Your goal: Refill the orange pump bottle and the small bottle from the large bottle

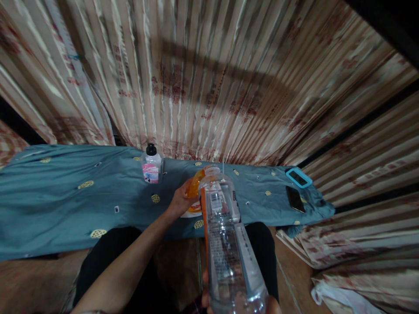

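My right hand [209,301] grips the base of a big clear plastic bottle [229,244], tilted so its open mouth points away from me toward the table. My left hand [180,200] holds an orange funnel-like piece [194,187] right at the bottle's mouth. A small clear bottle with a black cap and pink label [151,165] stands upright on the teal cloth [65,200], to the left of my left hand.
The teal cloth covers a low table in front of my knees. Two phones lie on its right end, one in a light blue case [298,177] and one dark [295,199]. A striped curtain [212,78] hangs behind. White cloth [340,298] lies on the floor at right.
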A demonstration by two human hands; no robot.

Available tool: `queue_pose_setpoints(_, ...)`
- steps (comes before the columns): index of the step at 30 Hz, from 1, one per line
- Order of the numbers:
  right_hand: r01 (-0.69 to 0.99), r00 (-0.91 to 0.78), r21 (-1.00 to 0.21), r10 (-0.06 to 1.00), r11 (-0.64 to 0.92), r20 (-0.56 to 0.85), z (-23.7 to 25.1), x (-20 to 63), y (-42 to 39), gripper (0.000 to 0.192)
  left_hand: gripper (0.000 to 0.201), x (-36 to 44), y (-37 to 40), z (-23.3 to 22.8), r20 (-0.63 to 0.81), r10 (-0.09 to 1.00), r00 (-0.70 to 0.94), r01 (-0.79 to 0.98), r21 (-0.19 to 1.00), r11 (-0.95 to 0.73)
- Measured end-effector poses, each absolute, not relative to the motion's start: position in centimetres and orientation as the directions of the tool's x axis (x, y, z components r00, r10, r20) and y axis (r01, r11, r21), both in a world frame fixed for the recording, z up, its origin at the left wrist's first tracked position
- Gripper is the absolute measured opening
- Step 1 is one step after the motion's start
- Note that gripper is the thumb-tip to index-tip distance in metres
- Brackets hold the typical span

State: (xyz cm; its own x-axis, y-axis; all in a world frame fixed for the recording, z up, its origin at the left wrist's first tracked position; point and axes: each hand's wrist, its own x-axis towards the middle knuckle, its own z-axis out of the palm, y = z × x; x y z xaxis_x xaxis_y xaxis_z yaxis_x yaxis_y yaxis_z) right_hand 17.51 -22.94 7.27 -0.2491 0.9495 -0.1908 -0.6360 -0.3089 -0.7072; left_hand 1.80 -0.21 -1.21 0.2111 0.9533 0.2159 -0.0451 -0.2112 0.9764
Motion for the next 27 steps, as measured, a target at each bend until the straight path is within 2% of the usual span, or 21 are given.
queue_pose_setpoints(11,-0.621,-0.244,-0.723,0.951,-0.304,-0.19,7.2,17.4,-23.1,0.045,0.054,1.6,-0.1,-1.1,0.204,0.958,0.2,0.014,0.977,-0.211)
queue_pose_setpoints(27,-0.62,-0.227,-0.731,0.957,-0.284,-0.179,8.1,17.7,-22.8,0.05,0.063,1.8,-0.2,-1.6,0.207,0.957,0.203,-0.033,0.978,-0.205)
